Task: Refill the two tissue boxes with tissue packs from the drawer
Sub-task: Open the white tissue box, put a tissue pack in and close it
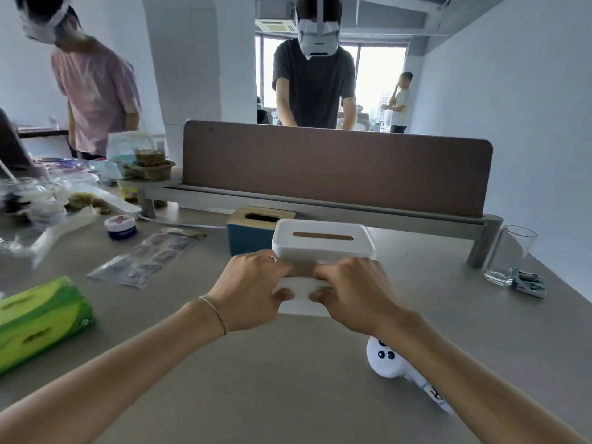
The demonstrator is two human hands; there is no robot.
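A white tissue box (323, 243) with a slot in its lid stands in the middle of the desk. My left hand (253, 290) and my right hand (352, 291) both grip its near side, fingers curled over the lid's edge and thumbs below. No tissue shows in the slot. Behind it to the left stands a blue tissue box (248, 238) with a wooden lid, its slot dark. A green tissue pack (41, 318) lies on the desk at the far left, apart from both hands. The drawer is out of view.
A brown divider panel (336, 165) closes the desk's far side. A clear glass (509, 254) stands at right, a white controller (387, 360) lies under my right forearm. A small jar (120, 225), a plastic sleeve (147, 257) and food clutter sit left. Other people stand beyond.
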